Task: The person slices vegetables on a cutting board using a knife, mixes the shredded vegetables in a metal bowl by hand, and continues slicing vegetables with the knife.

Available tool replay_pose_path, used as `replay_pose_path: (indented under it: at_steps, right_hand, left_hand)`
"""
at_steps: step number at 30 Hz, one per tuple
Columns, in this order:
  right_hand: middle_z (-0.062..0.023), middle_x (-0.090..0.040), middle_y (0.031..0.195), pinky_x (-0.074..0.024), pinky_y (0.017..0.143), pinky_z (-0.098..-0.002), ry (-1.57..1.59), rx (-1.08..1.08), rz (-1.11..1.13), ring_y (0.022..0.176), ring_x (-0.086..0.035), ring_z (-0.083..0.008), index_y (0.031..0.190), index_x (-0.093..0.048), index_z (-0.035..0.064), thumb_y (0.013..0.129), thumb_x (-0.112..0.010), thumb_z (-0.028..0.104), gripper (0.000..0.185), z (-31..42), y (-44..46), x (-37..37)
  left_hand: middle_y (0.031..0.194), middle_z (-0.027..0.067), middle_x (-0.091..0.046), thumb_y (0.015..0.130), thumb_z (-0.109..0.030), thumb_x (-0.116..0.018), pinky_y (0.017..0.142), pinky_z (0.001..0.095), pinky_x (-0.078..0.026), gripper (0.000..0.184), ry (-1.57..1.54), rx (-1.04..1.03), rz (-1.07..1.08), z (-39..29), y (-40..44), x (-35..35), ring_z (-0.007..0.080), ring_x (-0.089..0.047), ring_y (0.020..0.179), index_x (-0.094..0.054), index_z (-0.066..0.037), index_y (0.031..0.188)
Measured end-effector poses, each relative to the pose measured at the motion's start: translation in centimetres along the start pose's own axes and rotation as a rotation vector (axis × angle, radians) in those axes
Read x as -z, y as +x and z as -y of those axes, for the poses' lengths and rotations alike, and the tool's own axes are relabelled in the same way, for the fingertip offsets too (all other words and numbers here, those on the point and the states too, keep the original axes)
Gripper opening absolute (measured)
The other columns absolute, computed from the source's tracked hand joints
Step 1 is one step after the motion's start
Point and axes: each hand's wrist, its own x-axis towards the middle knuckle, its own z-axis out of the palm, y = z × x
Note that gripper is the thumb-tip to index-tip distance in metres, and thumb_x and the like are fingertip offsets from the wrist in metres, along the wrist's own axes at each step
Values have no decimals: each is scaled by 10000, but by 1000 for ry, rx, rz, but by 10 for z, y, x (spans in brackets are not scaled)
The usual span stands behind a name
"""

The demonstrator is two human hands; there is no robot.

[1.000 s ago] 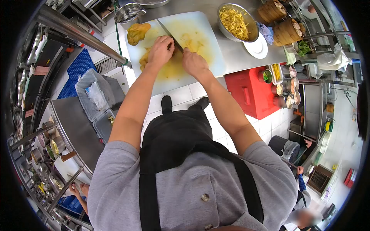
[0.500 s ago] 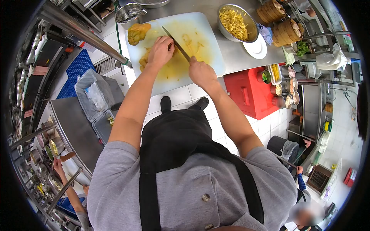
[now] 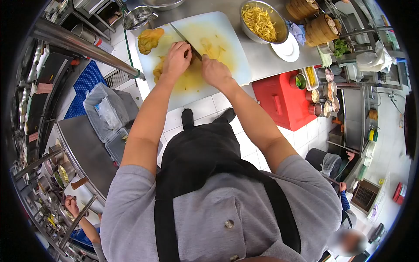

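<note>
On a white cutting board (image 3: 238, 56) stained yellow, my right hand (image 3: 214, 72) is wrapped round the handle of a long knife (image 3: 183, 38). The blade points up and left, close beside the fingers of my left hand (image 3: 176, 57). Those fingers are curled down on the board; what they press on is hidden beneath them. Yellow vegetable pieces (image 3: 158, 67) lie just left of my left hand. A whole knobbly yellow-green vegetable (image 3: 149, 40) rests at the board's upper left. Thin yellow shreds (image 3: 211, 47) are scattered right of the knife.
Beyond the board's right side stand a steel bowl of yellow strips (image 3: 262, 22), a white plate (image 3: 288, 49) and bamboo steamers (image 3: 322, 30). A red box (image 3: 283, 102) is below them. A steel bowl (image 3: 139, 18) stands upper left. Other people's hands show lower left (image 3: 72, 205) and lower right.
My right hand and the knife moved right, then back left beside my left hand. My left hand keeps its place on the board. The view has shifted slightly.
</note>
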Motion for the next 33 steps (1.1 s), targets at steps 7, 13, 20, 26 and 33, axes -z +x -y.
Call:
replay_pose_path:
  at_steps: [7,13,20,26,33]
  right_hand:
    - [-280,-744,933,-610,777,-520,-55,-111,66,876,-748,-447,1185,-571,-19,1036,-403,146,278,-7,-21,20]
    - [-305,-736,931,-603,763,-545,-42,-63,80,863,-741,-471,1186,-578,-37,1023,-413,135,289,8,-26,21]
    - [-331,-719,869,-588,768,-577,-31,-74,160,841,-736,-489,1133,-549,-47,972,-454,97,236,-2,-82,47]
    - [-312,-728,876,-598,762,-564,-7,-20,60,814,-736,-487,1106,-543,-35,982,-459,118,214,-6,-29,2]
    - [-291,-738,911,-606,770,-539,-14,-18,38,871,-742,-468,1162,-548,-30,1020,-413,167,277,-4,-2,2]
  left_hand:
    - [1057,90,-678,867,-73,-702,932,419,-531,98,25,63,49,-4,-1,9,329,-607,1073,-675,-52,959]
    - [1048,96,-680,865,-69,-696,940,416,-534,98,56,57,42,-4,0,5,330,-609,1070,-681,-47,959]
    - [1033,96,-684,860,-63,-698,934,413,-535,96,48,48,32,-1,1,4,328,-614,1061,-684,-46,953]
    - [1007,108,-675,853,-50,-691,922,418,-528,78,32,45,48,-4,1,7,336,-611,1032,-672,-44,928]
    - [1037,107,-685,841,-30,-710,909,432,-533,105,43,47,68,-3,5,7,343,-623,1042,-666,-28,937]
